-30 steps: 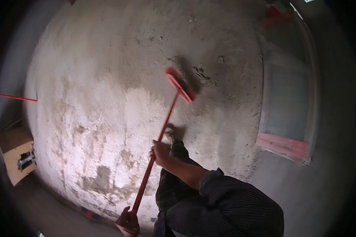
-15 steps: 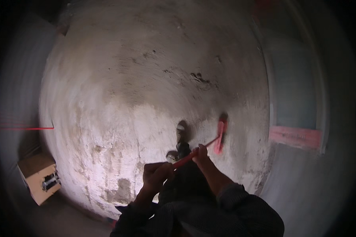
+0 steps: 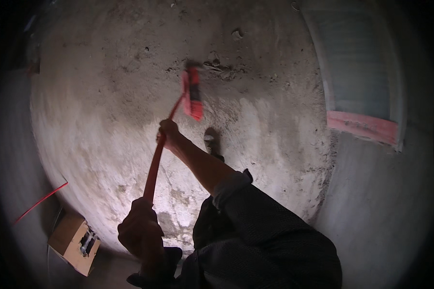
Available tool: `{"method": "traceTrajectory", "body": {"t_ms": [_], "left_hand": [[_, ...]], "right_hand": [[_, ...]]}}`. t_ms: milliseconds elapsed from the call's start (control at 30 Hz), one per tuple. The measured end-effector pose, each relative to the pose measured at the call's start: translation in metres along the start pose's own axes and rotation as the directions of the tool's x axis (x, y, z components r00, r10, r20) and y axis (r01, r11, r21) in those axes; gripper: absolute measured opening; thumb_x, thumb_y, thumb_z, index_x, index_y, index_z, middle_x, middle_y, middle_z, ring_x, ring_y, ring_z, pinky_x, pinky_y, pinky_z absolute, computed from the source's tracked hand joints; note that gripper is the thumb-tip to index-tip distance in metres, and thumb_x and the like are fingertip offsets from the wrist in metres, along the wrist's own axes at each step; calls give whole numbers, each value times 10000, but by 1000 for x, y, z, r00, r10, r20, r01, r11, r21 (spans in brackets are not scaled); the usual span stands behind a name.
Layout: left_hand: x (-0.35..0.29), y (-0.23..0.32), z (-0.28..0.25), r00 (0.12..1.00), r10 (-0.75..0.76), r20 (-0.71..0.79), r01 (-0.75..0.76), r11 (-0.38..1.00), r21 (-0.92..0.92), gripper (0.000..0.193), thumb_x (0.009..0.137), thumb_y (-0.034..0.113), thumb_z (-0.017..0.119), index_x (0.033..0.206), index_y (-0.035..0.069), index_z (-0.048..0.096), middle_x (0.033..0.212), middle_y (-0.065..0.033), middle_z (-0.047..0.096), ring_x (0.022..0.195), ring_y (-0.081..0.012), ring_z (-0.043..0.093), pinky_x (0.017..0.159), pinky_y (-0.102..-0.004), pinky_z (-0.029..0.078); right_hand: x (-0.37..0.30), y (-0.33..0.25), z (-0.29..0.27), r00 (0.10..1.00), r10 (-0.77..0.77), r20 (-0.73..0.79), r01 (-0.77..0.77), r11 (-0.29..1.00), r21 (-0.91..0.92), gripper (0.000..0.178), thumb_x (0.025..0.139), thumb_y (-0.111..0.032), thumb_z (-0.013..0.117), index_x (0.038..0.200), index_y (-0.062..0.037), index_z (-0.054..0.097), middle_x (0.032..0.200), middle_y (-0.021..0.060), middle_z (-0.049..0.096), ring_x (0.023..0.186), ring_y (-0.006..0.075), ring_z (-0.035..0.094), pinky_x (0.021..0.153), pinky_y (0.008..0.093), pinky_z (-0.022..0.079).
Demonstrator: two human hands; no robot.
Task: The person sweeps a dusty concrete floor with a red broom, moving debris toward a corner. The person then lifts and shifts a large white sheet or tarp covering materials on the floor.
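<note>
A broom with a long red handle [image 3: 155,168] and a red head with dark bristles [image 3: 192,94] reaches out ahead of me over the concrete floor [image 3: 270,144]. My left hand [image 3: 141,229] is wrapped round the handle's near end. Farther along, toward the head, my right hand [image 3: 168,132] closes on the same handle, its arm stretched across my body. The broom head, slightly smeared by motion, is close to a patch of loose debris [image 3: 221,70]. Whether its bristles touch the floor I cannot tell.
One of my shoes [image 3: 210,139] shows below the broom head. A cardboard box [image 3: 72,243] with an opening sits at the lower left, near a thin red rod or line [image 3: 41,202]. At the right stands a greyish framed panel [image 3: 357,62] with a red strip [image 3: 361,126].
The broom head has swung from the right side to farther ahead and left. Both my hands have moved left with the handle, the right one also forward. My view has shifted.
</note>
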State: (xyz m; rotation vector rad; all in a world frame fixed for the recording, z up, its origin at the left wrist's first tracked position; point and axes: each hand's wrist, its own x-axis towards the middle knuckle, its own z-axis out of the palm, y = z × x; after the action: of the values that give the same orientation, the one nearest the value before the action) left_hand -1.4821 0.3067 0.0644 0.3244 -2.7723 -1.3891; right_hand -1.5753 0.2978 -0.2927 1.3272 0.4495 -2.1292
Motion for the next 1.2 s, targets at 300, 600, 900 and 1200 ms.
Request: {"method": "traceTrajectory", "body": {"t_ms": [300, 600, 900, 1200], "left_hand": [[17, 0, 14, 888, 336, 314, -360, 933, 20, 232, 622, -10, 634, 577, 90, 430, 577, -49, 368, 600, -288, 458, 647, -397, 442], [-20, -4, -78, 788, 612, -71, -610, 760, -222, 163, 853, 125, 629, 712, 51, 595, 515, -34, 475, 451, -175, 427, 531, -383, 433], [-10, -52, -161, 907, 101, 409, -318, 800, 509, 199, 863, -27, 621, 668, -5, 589, 624, -136, 640, 536, -225, 615, 475, -324, 506], [20, -130, -144, 839, 149, 523, 175, 836, -520, 215, 777, 83, 582, 619, -63, 587, 573, -72, 531, 537, -149, 500, 507, -293, 370]], "right_hand": [[15, -53, 105, 933, 146, 329, -170, 985, 44, 280, 915, -217, 532, 667, -155, 415, 515, 8, 392, 404, 176, 414, 401, 367, 348], [-97, -19, 89, 971, -130, 198, 126, 992, 32, 184, 888, -146, 621, 770, -78, 498, 589, 45, 484, 476, 189, 493, 449, 339, 440], [-140, 46, -73, 903, -245, -352, 221, 969, -110, 166, 909, -256, 625, 859, -122, 540, 671, 35, 517, 541, 179, 526, 487, 356, 475], [-12, 122, -120, 836, -406, -369, 379, 914, -146, 152, 868, -157, 614, 761, -116, 514, 620, 48, 482, 508, 207, 503, 446, 392, 432]]}}
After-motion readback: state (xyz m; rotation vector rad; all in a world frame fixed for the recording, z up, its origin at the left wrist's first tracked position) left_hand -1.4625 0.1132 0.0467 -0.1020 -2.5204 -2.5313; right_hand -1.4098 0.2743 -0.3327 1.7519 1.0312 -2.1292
